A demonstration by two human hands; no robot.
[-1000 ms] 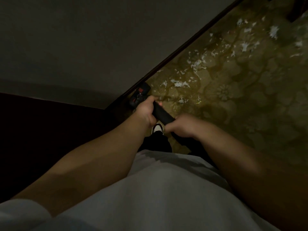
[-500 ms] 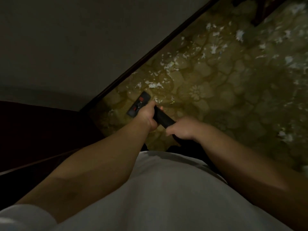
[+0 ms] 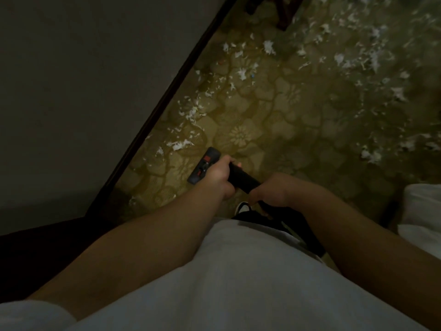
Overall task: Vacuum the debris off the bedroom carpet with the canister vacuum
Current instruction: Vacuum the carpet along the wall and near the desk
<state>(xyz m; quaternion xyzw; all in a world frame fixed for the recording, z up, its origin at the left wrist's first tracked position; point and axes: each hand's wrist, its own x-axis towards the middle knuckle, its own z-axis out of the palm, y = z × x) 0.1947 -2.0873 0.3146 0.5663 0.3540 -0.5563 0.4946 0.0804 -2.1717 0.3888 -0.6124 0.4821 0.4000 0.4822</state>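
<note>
Carpet point(image 3: 298, 130), white scraps point(image 3: 181, 144) along baseboard point(image 3: 167, 97), floor head point(image 3: 202, 169) near; left hand point(image 3: 220, 176), right hand point(image 3: 269, 191): fingers clamped round wand point(image 3: 241, 177).

Two hands point(image 3: 218, 174) point(image 3: 269, 191), one wand point(image 3: 241, 176), one nozzle point(image 3: 204, 168)

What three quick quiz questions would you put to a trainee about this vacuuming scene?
1. True or false: the left hand and the right hand both grip the black vacuum wand.
2. The white shredded debris nearest the black floor head with red marks lies: A, towards the dark baseboard; B, under a shoe; C, on a shirt.
3. Which hand is nearer the floor head?
Key: 1 true; 2 A; 3 left.
</note>
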